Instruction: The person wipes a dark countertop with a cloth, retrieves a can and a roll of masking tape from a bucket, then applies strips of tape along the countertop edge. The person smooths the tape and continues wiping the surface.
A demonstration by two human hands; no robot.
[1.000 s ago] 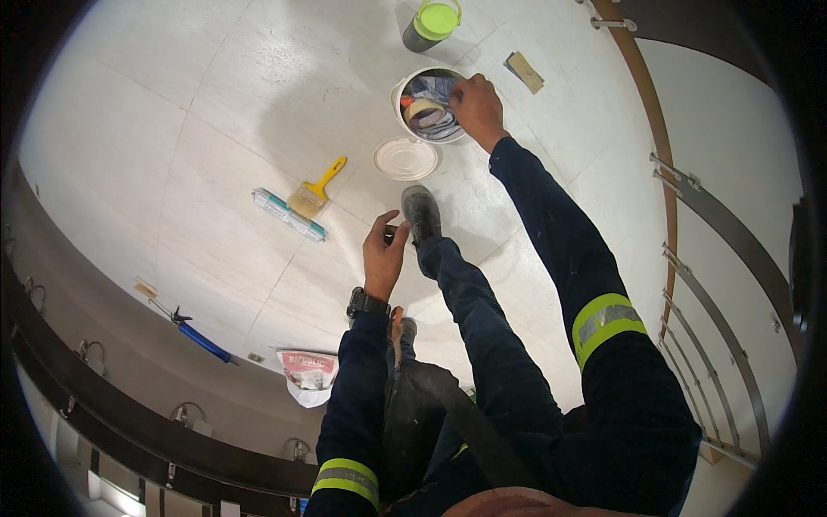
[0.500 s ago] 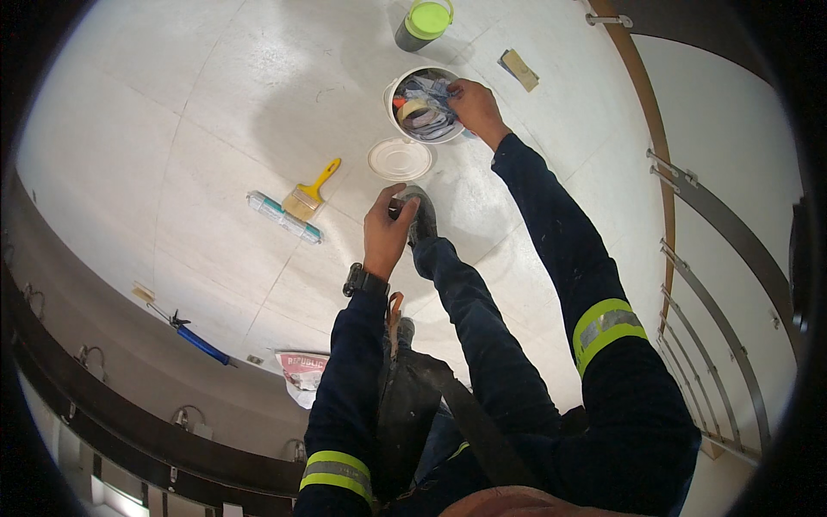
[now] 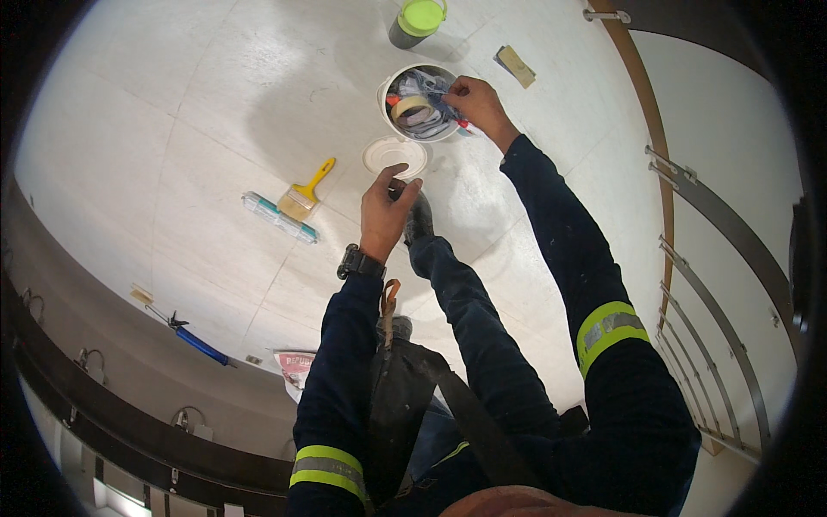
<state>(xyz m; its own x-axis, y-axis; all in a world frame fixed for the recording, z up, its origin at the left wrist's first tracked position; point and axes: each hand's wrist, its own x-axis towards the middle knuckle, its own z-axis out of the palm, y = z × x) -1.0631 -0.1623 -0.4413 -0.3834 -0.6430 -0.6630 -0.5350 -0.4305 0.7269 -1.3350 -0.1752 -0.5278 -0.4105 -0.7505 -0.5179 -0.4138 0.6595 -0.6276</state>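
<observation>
My right hand [image 3: 479, 103] is at the right rim of a white bucket [image 3: 382, 103], its fingers pinched on a grey-blue rag [image 3: 425, 121] among several bunched in there. A roll of masking tape [image 3: 410, 107] and something orange-red also lie inside the bucket. My left hand [image 3: 384, 215] hovers over my shoe, just below the round white lid [image 3: 377, 156] on the floor. Its thumb and fingers are curved and apart, with nothing between them. A wide paintbrush with a yellow handle [image 3: 303, 195] rests left of it, touching or close beside a sealant tube [image 3: 280, 218].
A dark jug with a lime-green lid [image 3: 420, 17] stands beyond the bucket. Yellowish sanding sheets [image 3: 515, 67] lie to its right. A blue caulking gun [image 3: 202, 345] is at the lower left, a red-and-white bag [image 3: 295, 367] near my left arm. Metal railings [image 3: 732, 207] run along the right.
My right hand has drawn slightly right, its fingertips still on the rag. My left hand has shifted slightly, its thumb and fingers now wider apart. The view has moved a little.
</observation>
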